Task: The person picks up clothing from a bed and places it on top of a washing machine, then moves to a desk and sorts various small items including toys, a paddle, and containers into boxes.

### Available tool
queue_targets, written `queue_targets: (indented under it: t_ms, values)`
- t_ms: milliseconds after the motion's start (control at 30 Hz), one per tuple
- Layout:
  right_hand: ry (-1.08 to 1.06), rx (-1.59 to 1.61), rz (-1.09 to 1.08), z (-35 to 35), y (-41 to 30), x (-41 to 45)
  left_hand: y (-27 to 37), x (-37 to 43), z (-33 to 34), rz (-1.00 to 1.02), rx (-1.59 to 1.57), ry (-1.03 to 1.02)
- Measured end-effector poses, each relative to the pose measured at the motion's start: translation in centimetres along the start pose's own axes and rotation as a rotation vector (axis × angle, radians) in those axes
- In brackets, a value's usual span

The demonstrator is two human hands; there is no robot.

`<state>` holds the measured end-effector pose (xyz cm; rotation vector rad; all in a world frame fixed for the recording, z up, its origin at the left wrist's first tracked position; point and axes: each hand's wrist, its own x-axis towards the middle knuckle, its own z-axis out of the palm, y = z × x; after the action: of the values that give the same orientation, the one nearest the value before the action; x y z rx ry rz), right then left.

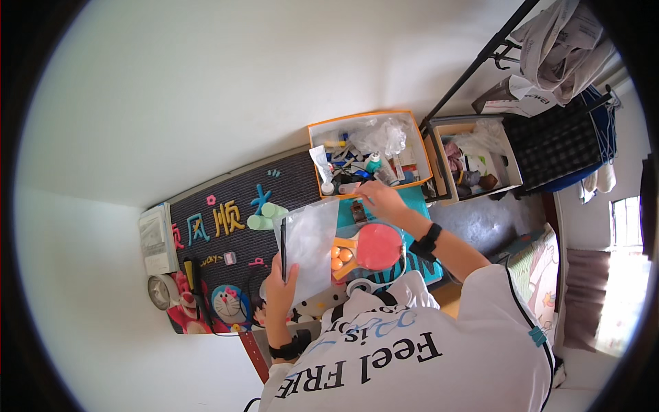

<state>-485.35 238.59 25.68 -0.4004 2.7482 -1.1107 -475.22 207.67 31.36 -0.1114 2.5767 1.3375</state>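
My left hand (280, 280) grips a translucent plastic zip bag (311, 247) at its dark-edged side, over the patterned mat. My right hand (383, 201) is raised near the front edge of an orange-rimmed box, its fingers bent together; whether it holds something small is unclear. Below it lie a red table tennis paddle (379, 246) and several orange balls (337, 257), seemingly in a clear case, on a teal surface (419, 203). A small brown object (359, 211) lies beside my right hand. Two pale green cylinders (267, 216) stand left of the bag.
The orange-rimmed box (427, 154) holds tubes, bottles and plastic wrap. A second box (515, 172) with mixed items is to its right. A black cushioned mat (237, 195) covers the table; books (157, 239), a small round fan (162, 292) and a black-and-yellow tool (195, 288) are at left.
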Motion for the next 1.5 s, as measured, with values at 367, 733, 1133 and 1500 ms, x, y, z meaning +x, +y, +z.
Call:
queue_targets:
  t_ms: [367,733,1133,1500]
  values:
    - [-0.493,0.265,0.173,1.7,7.8,8.3,0.7,-1.4,0.0,0.012,0.021,0.035]
    - [-0.271,0.28,0.281,-0.3,10.2,9.2,0.9,0.3,0.2,-0.044,-0.03,-0.018]
    - [0.003,0.159,0.246,-4.2,8.6,6.6,1.0,4.2,0.8,-0.052,-0.331,0.229]
    - [-0.276,0.654,0.242,1.9,-2.6,-1.0,2.6,9.8,3.3,0.039,-0.627,0.219]
